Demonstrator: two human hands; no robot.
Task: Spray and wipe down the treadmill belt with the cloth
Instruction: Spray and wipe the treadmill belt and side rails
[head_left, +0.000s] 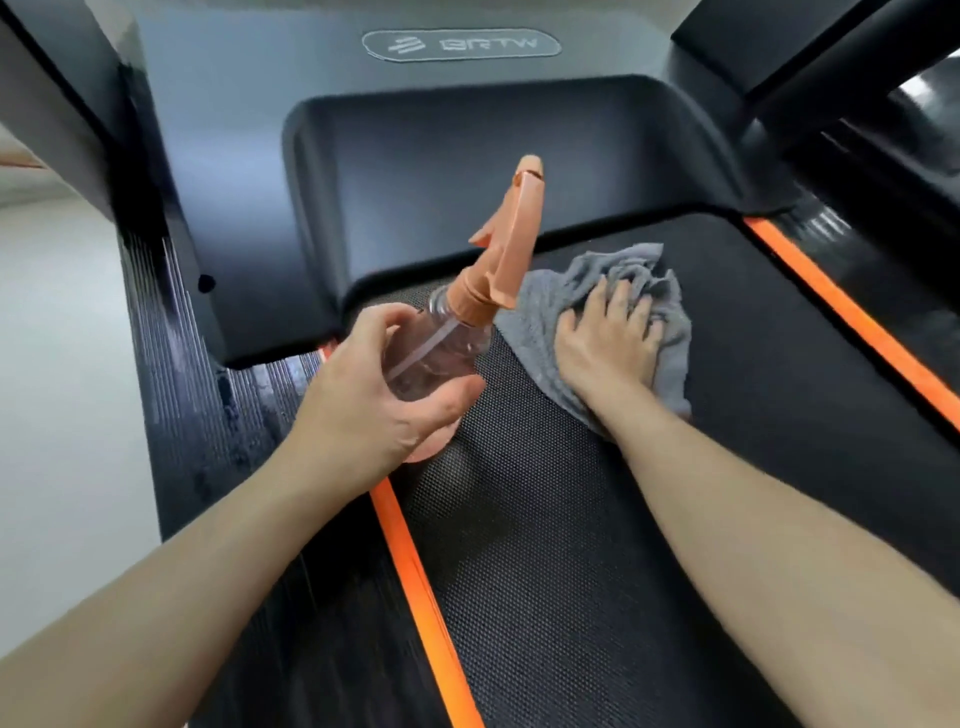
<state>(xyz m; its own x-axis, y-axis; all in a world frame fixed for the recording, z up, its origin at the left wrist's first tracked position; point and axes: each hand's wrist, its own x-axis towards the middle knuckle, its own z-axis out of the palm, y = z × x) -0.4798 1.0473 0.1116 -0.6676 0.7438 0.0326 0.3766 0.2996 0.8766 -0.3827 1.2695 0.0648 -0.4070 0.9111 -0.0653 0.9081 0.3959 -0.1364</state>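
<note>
The black mesh-textured treadmill belt (571, 571) fills the view from 6 o'clock up to the centre. A left orange edge stripe (415, 571) borders it at 7 o'clock, with the black ribbed side rail (234, 415) just outside the stripe. Both bare forearms enter from 6 o'clock.

The left hand (374, 395) is just at 9 o'clock of centre. Its fingers and thumb are curled round the body of the clear plastic spray bottle (441, 353), held above the belt's left edge. The bottle is tilted, and its orange trigger head (511, 244) points toward 12 o'clock.

The right hand (608, 343) is at 3 o'clock of the bottle. Its fingers are spread wide and lie flat, pressing the crumpled grey cloth (545, 312) onto the belt. The cloth lies at the belt's far end, bunched beyond the fingertips.

A right orange edge stripe (852, 322) runs at 2 o'clock. The dark grey motor cover (467, 182) spans 12 o'clock, directly beyond the cloth.
</note>
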